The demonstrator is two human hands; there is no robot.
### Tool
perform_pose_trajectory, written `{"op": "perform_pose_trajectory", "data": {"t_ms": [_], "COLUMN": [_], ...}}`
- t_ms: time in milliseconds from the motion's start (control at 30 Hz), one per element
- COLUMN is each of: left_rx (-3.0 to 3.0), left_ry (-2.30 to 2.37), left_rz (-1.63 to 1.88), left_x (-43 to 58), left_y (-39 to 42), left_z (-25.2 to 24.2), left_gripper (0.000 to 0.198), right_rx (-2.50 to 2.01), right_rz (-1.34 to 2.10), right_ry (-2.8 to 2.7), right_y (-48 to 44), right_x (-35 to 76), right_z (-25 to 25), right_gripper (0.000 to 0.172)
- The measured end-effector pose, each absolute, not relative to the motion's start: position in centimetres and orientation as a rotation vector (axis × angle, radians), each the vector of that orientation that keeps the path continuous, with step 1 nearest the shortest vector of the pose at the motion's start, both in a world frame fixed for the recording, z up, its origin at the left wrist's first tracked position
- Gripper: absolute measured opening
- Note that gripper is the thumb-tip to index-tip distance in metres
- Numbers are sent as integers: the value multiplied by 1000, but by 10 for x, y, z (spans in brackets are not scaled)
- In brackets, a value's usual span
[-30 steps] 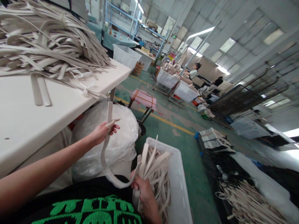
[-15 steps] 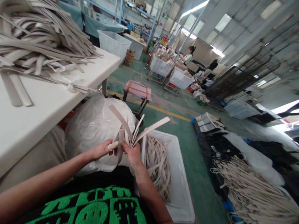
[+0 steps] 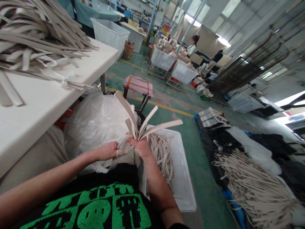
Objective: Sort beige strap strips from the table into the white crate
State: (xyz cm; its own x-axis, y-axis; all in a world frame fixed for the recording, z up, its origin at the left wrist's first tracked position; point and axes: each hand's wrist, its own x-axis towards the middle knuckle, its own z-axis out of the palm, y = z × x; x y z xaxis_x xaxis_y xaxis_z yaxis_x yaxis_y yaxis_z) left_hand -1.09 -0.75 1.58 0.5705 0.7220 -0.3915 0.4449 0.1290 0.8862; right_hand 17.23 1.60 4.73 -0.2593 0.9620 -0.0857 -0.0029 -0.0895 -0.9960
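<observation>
My right hand [image 3: 142, 147] is closed round a bunch of beige straps [image 3: 143, 125] whose ends fan upward and to the right. My left hand [image 3: 109, 151], with tape on one finger, pinches the end of one strap beside that bunch. Both hands meet in front of my black shirt with green print, just above a white plastic bin [image 3: 183, 171] that holds several more loose straps [image 3: 163, 156].
A white table [image 3: 47, 98] on the left carries a big heap of straps [image 3: 35, 38]. A filled clear plastic bag [image 3: 95, 124] sits under its edge. A pink stool [image 3: 138, 87] and wheeled bins stand behind; people sit far back. More strap bundles [image 3: 257, 190] lie on the right floor.
A second ago my left hand held a long strap looped up from the table edge down to my right hand. Both hands have since come together and the strap ends fan upward.
</observation>
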Motion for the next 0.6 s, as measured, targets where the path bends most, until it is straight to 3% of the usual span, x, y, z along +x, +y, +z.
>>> {"op": "perform_pose_trajectory", "data": {"t_ms": [100, 267, 600], "left_rx": [1572, 1641, 2186], "left_ry": [1073, 1069, 1227], "left_rz": [311, 732, 374], "left_x": [-7, 1, -8], "left_y": [-9, -15, -34], "left_z": [18, 24, -9], "left_gripper": [49, 37, 43], "right_rx": [-1137, -1135, -1270], "right_rz": [1391, 1266, 903], "right_ry": [-1457, -1494, -1351], "right_y": [11, 2, -1], "right_x": [173, 175, 242], "right_z": [51, 48, 59], "right_gripper": [31, 31, 28]}}
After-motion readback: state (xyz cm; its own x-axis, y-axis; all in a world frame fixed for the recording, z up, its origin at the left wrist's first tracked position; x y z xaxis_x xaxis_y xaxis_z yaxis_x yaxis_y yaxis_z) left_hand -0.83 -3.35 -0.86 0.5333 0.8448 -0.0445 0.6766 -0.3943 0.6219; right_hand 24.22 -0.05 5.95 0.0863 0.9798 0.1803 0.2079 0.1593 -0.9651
